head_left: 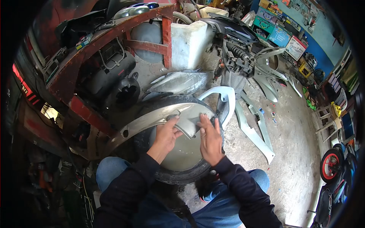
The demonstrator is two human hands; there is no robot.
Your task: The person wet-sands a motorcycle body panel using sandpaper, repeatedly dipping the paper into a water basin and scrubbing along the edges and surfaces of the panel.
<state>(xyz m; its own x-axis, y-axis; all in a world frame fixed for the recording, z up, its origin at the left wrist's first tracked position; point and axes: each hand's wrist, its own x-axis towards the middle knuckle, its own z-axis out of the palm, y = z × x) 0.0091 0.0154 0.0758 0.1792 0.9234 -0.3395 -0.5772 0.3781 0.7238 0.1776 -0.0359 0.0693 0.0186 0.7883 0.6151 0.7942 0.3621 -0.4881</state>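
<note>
1. I judge that I am working over the surface of a silver-grey, long curved plastic panel (190, 109): my left hand (164, 136) steadies it, and my right hand (211, 143) is laid along its broad end.
2. As I judge it, moving my right hand over that curve calls for a firm left grip, light even pressure and care near the thin lower edge.
3. My left fingers are bent and closed round the panel's lower edge, the thumb on its upper side by the small hooked cutout.
4. My right fingers are nearly straight and close together, not wrapped round anything, their tips at the panel's broad face. Whether a thin pad or sheet is under them, I cannot tell.
5. The panel lies between me and the grey concrete floor (292, 152) beyond, over the far side of a black rubber tyre (181, 177) ringing murky grey-green liquid (176, 154). Its narrow end reaches out to my left; a white, curved, smooth part (230, 102) stands just beside its broad end.
</note>
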